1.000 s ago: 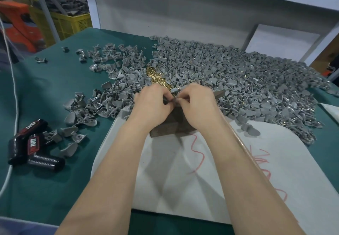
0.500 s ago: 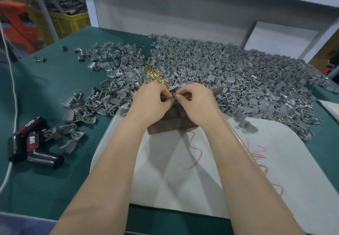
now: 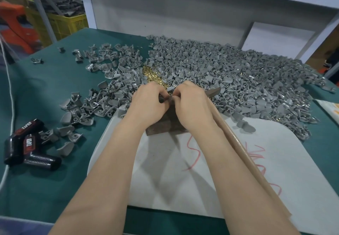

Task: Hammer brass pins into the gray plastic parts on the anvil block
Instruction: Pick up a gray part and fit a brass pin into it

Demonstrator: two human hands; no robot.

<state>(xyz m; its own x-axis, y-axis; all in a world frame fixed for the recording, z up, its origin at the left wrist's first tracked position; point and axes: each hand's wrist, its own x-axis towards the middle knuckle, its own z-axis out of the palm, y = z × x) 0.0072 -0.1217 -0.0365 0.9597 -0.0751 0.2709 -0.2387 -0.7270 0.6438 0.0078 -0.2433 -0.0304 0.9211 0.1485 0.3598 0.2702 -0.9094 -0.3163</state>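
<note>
My left hand point(image 3: 146, 104) and my right hand point(image 3: 192, 106) meet fingertip to fingertip over the dark anvil block point(image 3: 161, 126). Together they pinch a small gray plastic part point(image 3: 169, 100), mostly hidden by the fingers. A hammer lies under my right hand: its head point(image 3: 214, 92) sticks out past the knuckles and its wooden handle point(image 3: 238, 143) runs along my forearm. A heap of brass pins point(image 3: 153, 77) lies just beyond my hands. I cannot see whether a pin is between the fingers.
A big pile of gray parts point(image 3: 238, 80) covers the far and right of the green table, with looser ones point(image 3: 102, 99) to the left. The block stands on a white sheet point(image 3: 284, 161) with red scribbles. Black tape tools point(image 3: 27, 146) lie at left beside a white cable point(image 3: 10, 91).
Both hands have stayed together over the block, with only small finger movements on the part. The hammer has kept its place under my right hand.
</note>
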